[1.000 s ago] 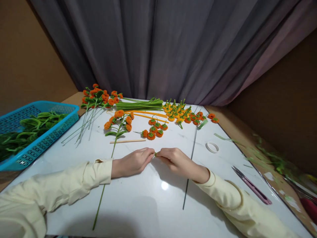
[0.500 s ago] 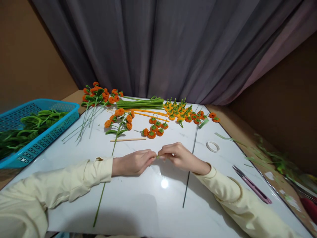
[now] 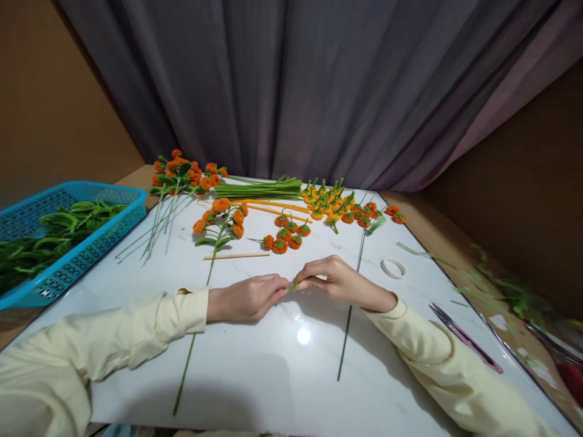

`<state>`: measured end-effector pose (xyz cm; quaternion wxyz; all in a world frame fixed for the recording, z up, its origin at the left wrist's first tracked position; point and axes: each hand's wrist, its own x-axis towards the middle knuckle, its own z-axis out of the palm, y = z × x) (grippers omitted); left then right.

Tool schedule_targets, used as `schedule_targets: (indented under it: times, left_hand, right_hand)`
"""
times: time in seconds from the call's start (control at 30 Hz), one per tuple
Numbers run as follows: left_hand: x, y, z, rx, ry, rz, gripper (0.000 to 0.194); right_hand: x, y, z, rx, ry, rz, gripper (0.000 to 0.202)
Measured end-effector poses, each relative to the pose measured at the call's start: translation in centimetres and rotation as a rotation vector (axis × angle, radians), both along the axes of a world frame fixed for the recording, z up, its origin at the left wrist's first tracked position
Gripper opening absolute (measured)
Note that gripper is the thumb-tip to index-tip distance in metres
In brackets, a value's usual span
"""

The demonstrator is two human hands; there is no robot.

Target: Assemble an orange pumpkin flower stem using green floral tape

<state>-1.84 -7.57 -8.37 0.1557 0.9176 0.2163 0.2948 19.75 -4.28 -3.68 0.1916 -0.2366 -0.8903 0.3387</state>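
Note:
My left hand (image 3: 252, 297) is closed in a pinch at the middle of the table. Facing it, my right hand (image 3: 340, 282) pinches with thumb and forefinger. A small green strip (image 3: 294, 286) shows between the two sets of fingertips, held by both; its exact kind is too small to make out. Beyond the hands lies a loose group of orange fuzzy blossoms (image 3: 283, 233) with green caps. A finished-looking stem of orange blossoms (image 3: 221, 226) runs under my left sleeve. A thin dark wire (image 3: 347, 334) lies beneath my right wrist.
A blue basket (image 3: 98, 240) of green leaves stands left. At the back are orange flower stems (image 3: 177, 173), green stems (image 3: 257, 190) and yellow blossoms (image 3: 325, 203). A wooden stick (image 3: 237, 256), white tape ring (image 3: 393, 268) and pink-handled snips (image 3: 469, 340) lie around my hands.
My right hand has moved slightly right and up, away from my left. More of the green strip shows between the fingertips. My left hand has barely moved.

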Motion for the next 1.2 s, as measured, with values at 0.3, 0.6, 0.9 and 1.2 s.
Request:
schedule_targets:
  times: [0.3, 0.6, 0.9, 1.2]
  left_hand:
    - [0.1, -0.1, 0.3, 0.083, 0.005, -0.055, 0.015]
    - [0.1, 0.0, 0.1, 0.118, -0.007, -0.024, 0.016]
    - [0.1, 0.0, 0.1, 0.155, 0.026, -0.004, 0.017]
    - [0.1, 0.0, -0.4, 0.082, -0.128, 0.175, 0.022]
  right_hand:
    - [-0.7, -0.4, -0.5, -0.025, 0.008, -0.050, 0.023]
    - [-1.2, -1.1, -0.5, 0.075, -0.040, -0.044, 0.027]
    - [-1.0, -1.5, -0.2, 0.117, -0.132, 0.024, 0.025]
    - [-0.7, -1.9, 0.2, 0.256, -0.305, -0.090, 0.015]
